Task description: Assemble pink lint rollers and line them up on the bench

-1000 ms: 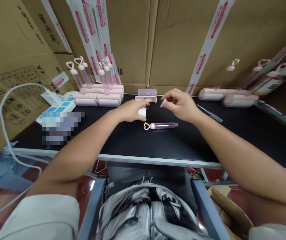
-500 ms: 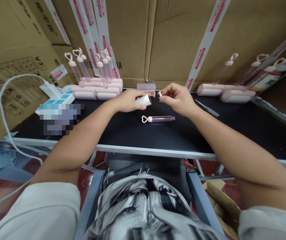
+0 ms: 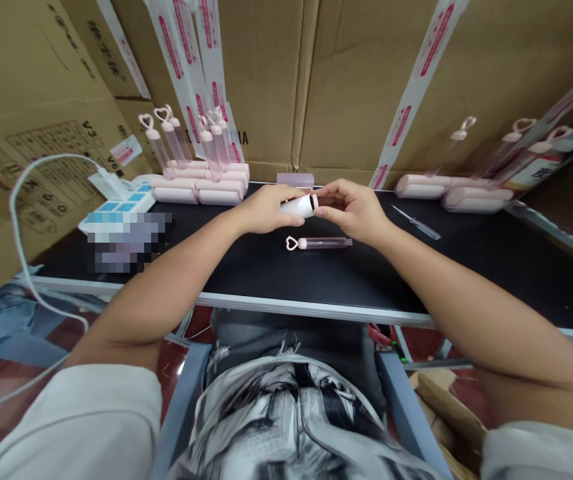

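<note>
My left hand (image 3: 269, 210) is closed around a white tube-shaped piece (image 3: 297, 208), its dark end turned to the right. At that end my right hand (image 3: 353, 208) pinches a small pale pink cap (image 3: 315, 201) against or very near the rim; whether it is seated I cannot tell. Below both hands a clear pinkish tube with a heart-shaped loop (image 3: 323, 244) lies flat on the black tabletop (image 3: 306, 277). Behind the hands stands a translucent lilac block (image 3: 295, 180), with a pink part beneath it mostly hidden.
Several pink rounded bases with upright heart-topped tubes stand at the back left (image 3: 221, 190) and back right (image 3: 476, 199). A screwdriver (image 3: 419, 223) lies right of my right hand. A power strip (image 3: 121, 203) with a white cable sits at left. Cardboard boxes (image 3: 346, 87) wall the back.
My right hand has brought the small pink cap left to the open end of the white piece. The two hands, apart before, now meet there. The view has shifted slightly.
</note>
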